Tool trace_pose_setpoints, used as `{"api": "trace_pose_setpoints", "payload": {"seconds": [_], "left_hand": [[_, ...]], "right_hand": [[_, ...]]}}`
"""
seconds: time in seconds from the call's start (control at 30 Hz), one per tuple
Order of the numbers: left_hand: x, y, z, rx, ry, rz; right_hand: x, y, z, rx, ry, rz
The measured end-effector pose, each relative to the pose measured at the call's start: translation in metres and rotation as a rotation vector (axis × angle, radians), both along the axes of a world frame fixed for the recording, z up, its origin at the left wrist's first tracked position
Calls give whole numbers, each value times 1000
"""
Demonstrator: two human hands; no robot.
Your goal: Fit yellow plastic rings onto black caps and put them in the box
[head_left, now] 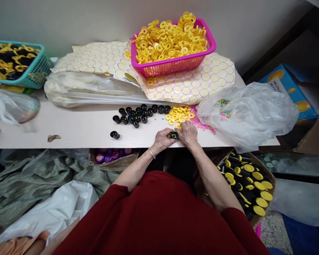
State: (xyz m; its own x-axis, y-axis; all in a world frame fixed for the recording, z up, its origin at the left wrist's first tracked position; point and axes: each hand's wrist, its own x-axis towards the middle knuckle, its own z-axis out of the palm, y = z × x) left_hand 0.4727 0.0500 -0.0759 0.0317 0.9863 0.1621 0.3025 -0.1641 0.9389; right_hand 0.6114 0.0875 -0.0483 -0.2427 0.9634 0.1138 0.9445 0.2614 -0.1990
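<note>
My left hand (162,140) is closed around a small black cup (174,135) near the table's front edge, with colourful beads in its open top. Close against the cup's other side is my right hand (189,134), its fingers bent together. Its fingertips meet a yellow ring (178,126) at the near end of a pile of yellow rings (179,114); whether they grip it I cannot tell. Left of the pile stand several black cups (133,114), some with coloured beads visible inside. One black cup (115,135) stands apart, nearer the front edge.
Pink beads (202,124) lie beside a clear plastic bag (244,113). A pink basket (172,67) heaped with yellow rings sits on dotted sheets (218,76) behind. At far left is a teal basket (39,72). Below right, a carton holds black-and-yellow pieces (248,180).
</note>
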Motion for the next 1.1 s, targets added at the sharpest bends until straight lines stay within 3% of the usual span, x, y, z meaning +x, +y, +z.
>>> {"api": "trace_pose_setpoints", "payload": {"seconds": [0.2, 0.4, 0.6, 0.77, 0.87, 1.0, 1.1], "left_hand": [[-1, 0, 2, 30, 60, -52], [-2, 0, -1, 32, 110, -71], [-3, 0, -3, 42, 121, -73], [-3, 0, -1, 77, 128, -90], [-3, 0, 0, 72, 146, -87], [-2, 1, -2, 46, 141, -60], [-1, 1, -3, 26, 121, -62]], "right_hand": [[15, 7, -3, -32, 147, 103], [25, -8, 0, -21, 656, 201], [20, -30, 15, -2, 497, 365], [15, -31, 19, -66, 404, 324], [15, -31, 17, -90, 473, 296], [23, -31, 7, -52, 611, 155], [36, -30, -5, -17, 539, 49]]}}
